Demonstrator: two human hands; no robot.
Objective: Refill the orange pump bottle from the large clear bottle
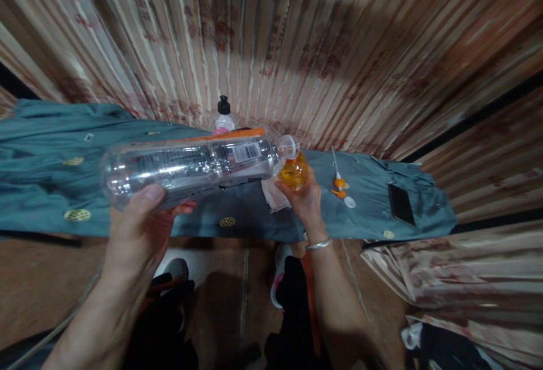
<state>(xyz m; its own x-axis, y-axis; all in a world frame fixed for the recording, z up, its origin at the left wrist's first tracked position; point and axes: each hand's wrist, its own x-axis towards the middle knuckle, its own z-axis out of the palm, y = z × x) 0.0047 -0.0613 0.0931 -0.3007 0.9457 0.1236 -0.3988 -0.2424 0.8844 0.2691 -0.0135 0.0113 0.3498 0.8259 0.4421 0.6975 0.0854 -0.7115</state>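
Two hands are working over a teal cloth (46,149). The left hand (139,228) is gripping a large clear bottle (190,167) near its base, thumb over the top and fingers curled underneath, and is holding it on its side with the neck pointing toward the right hand. The right hand (303,200) is closing around a small bottle (293,171) of orange liquid, holding it upright directly under the neck of the clear bottle; the two openings are meeting or nearly meeting, and which cannot be told. A white tissue (274,194) is lying just left of the right-hand grip. An orange pump (339,184) with its tube is lying on the cloth to the right of that grip, and a phone (401,204) is resting farther right. Beyond both grips, a black-capped bottle (223,115) is standing against the striped curtain (339,47). A bracelet (319,244) is circling the right wrist.
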